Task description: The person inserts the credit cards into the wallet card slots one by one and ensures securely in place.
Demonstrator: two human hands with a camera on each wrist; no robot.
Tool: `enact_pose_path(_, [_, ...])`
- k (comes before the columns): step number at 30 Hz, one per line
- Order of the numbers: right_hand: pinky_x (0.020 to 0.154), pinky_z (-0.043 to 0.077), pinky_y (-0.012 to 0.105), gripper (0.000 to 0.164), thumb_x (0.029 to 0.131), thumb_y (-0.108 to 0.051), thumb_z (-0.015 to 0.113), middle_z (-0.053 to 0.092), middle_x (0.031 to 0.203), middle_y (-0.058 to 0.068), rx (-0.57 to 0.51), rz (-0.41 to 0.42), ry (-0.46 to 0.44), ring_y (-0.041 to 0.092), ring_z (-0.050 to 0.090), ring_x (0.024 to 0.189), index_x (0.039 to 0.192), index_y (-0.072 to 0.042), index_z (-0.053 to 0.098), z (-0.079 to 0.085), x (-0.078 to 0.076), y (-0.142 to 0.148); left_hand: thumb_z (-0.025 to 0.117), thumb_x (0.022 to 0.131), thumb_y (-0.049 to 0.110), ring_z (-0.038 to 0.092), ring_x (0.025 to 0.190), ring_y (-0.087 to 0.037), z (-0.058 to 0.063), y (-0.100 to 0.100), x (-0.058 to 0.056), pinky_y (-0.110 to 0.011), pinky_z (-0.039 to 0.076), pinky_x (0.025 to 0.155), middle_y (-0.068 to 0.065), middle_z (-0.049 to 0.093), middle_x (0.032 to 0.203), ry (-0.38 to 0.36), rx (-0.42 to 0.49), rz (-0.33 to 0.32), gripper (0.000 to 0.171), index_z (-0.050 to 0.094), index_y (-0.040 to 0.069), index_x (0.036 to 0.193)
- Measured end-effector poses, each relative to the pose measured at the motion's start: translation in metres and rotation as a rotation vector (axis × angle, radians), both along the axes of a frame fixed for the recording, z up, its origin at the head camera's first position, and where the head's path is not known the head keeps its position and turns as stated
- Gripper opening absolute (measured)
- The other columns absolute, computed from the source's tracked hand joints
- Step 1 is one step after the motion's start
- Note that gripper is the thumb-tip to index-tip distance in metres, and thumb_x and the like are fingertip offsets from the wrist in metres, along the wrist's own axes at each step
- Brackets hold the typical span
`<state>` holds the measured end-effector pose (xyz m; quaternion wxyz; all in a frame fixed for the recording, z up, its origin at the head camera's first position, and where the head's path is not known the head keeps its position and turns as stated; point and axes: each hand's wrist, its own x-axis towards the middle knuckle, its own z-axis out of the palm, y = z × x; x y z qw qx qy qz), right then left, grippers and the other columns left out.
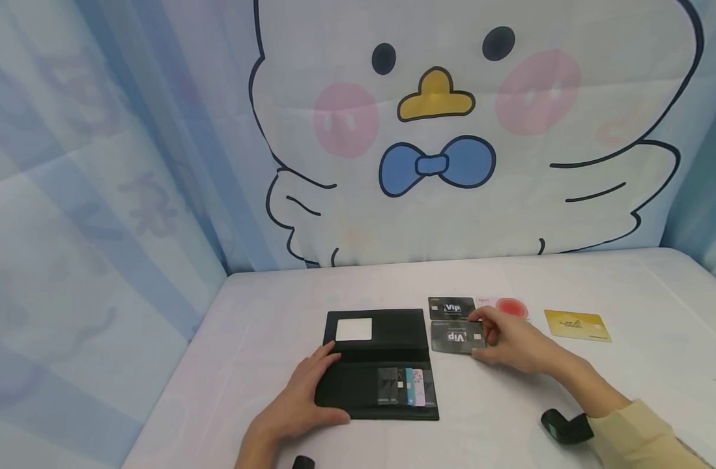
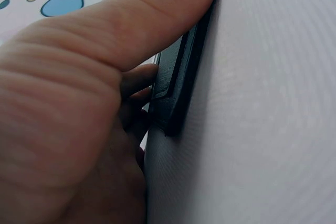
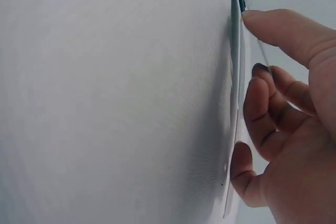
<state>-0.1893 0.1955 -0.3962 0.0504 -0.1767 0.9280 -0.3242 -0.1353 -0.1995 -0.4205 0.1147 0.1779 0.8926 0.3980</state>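
A black wallet [image 1: 358, 391] lies unfolded on the table, with several cards [image 1: 415, 387] in its lower right slots and a white patch [image 1: 354, 329] in its upper half. My left hand [image 1: 299, 397] rests at the wallet's left side, fingers extended on that edge and thumb by the lower left corner. In the left wrist view the thumb [image 2: 152, 14] crosses in front of the wallet's edge [image 2: 176, 93]. With thumb and fingers, my right hand [image 1: 518, 339] pinches the right end of a grey Vip card [image 1: 451, 337]. A darker Vip card [image 1: 445, 306] lies just beyond it.
Right of the darker card lies a white card with a red circle [image 1: 512, 307], partly behind my right hand. A gold card [image 1: 577, 325] lies farther right. Behind the white-covered table [image 1: 264, 306] hangs a cartoon curtain [image 1: 346, 221]. A black wrist device [image 1: 565, 426] sits by the right sleeve.
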Motion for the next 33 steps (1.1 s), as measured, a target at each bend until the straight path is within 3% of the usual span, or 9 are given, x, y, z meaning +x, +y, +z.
enact_pose_path(5, [0.067, 0.045, 0.026, 0.055, 0.079, -0.019, 0.087, 0.052, 0.089, 0.001, -0.024, -0.005, 0.032, 0.019, 0.052, 0.086, 0.124, -0.004, 0.059, 0.001, 0.001, 0.000, 0.089, 0.076, 0.038, 0.016, 0.149, -0.041, 0.000, 0.001, 0.000, -0.067, 0.018, 0.114, -0.011, 0.021, 0.166, -0.005, -0.002, 0.006, 0.095, 0.041, 0.009, 0.152])
enact_pose_path(12, [0.070, 0.048, 0.027, 0.052, 0.078, -0.020, 0.088, 0.053, 0.088, -0.002, -0.082, 0.073, 0.081, 0.017, 0.053, 0.086, 0.120, -0.002, 0.061, 0.004, 0.009, -0.015, 0.089, 0.076, 0.037, 0.016, 0.149, -0.041, 0.000, 0.001, 0.001, -0.068, 0.018, 0.114, -0.011, 0.021, 0.166, -0.006, -0.002, 0.004, 0.095, 0.041, 0.009, 0.152])
enact_pose_path(33, [0.072, 0.049, 0.028, 0.048, 0.080, -0.022, 0.086, 0.055, 0.086, -0.008, -0.104, 0.204, 0.049, 0.011, 0.053, 0.083, 0.119, -0.007, 0.063, 0.014, 0.024, -0.065, 0.089, 0.076, 0.038, 0.015, 0.149, -0.040, -0.002, -0.001, -0.001, -0.067, 0.018, 0.114, -0.010, 0.020, 0.166, -0.001, 0.009, -0.004, 0.095, 0.041, 0.009, 0.153])
